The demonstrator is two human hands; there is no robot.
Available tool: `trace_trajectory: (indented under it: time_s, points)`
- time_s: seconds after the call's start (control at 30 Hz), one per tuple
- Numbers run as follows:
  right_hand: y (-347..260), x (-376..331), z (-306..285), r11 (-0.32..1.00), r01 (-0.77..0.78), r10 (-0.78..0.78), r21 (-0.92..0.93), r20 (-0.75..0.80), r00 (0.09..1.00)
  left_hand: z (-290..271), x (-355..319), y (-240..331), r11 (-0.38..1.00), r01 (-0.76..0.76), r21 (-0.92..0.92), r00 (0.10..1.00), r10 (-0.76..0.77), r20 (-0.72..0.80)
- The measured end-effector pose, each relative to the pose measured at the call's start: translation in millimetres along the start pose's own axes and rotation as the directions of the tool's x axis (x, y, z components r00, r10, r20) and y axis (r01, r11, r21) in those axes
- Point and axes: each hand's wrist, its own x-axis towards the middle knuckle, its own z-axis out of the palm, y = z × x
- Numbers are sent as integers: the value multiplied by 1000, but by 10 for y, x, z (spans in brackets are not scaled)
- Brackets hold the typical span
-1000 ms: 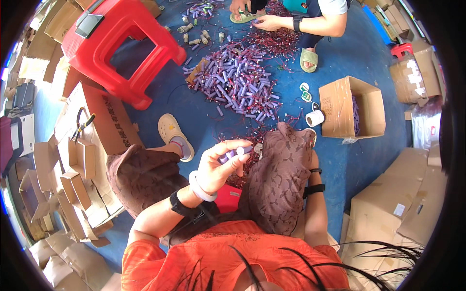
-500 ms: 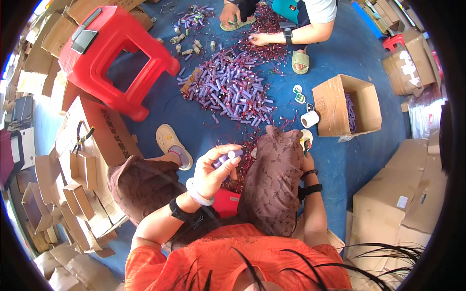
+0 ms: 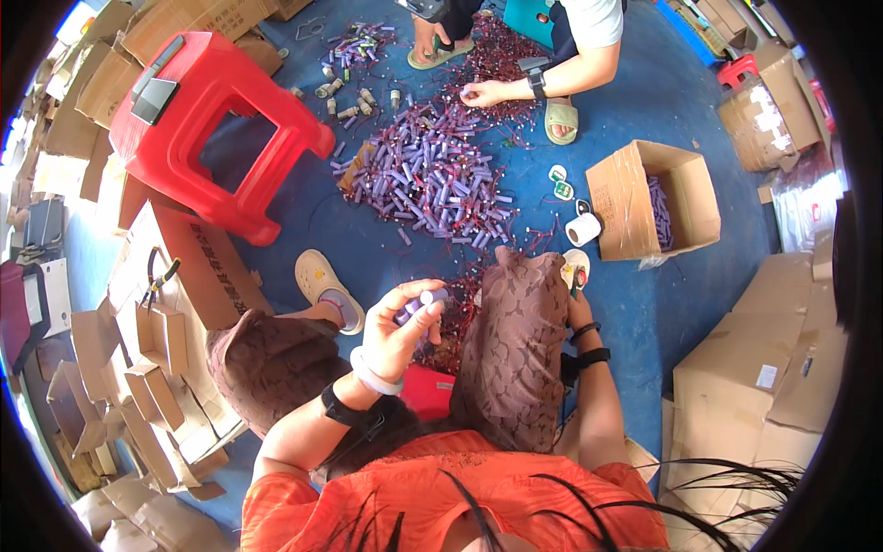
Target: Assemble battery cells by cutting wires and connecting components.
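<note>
My left hand (image 3: 394, 333) is raised above my lap, its fingers wrapped round several purple cylindrical battery cells (image 3: 427, 298), with one pale end facing up. Beyond my right knee, my right hand (image 3: 579, 315) is lowered on its outer side, close to my shoe. Its fingers are closed and partly hidden by the trouser leg; a small green, red and yellow item shows at the fingertips, too small to name. A large pile of purple battery cells (image 3: 428, 179) with red wires lies on the blue floor ahead.
At the left stands a red plastic stool (image 3: 221, 129) with a phone-like device on it. Cutting pliers (image 3: 158, 279) rest on cardboard boxes. An open carton (image 3: 621, 207) holds more cells, beside a white roll (image 3: 582, 229). Another person's hand (image 3: 485, 93) works at the wires.
My left hand has shifted slightly left and down, still holding the cells. The other person's hand has moved a little to the left. My right hand stays beside my knee.
</note>
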Motion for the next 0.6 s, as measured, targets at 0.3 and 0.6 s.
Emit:
trace_trajectory:
  time_s: [0.3, 0.6]
  points:
    - [243, -47, 18, 995, 90, -94, -45, -106, 990, 45, 16, -40, 1000, 18, 6, 1000, -18, -15]
    - [37, -260, 117, 943, 327, -324, 53, -69, 944, -165, 143, -311, 994, 60, 89, 981, -42, -187]
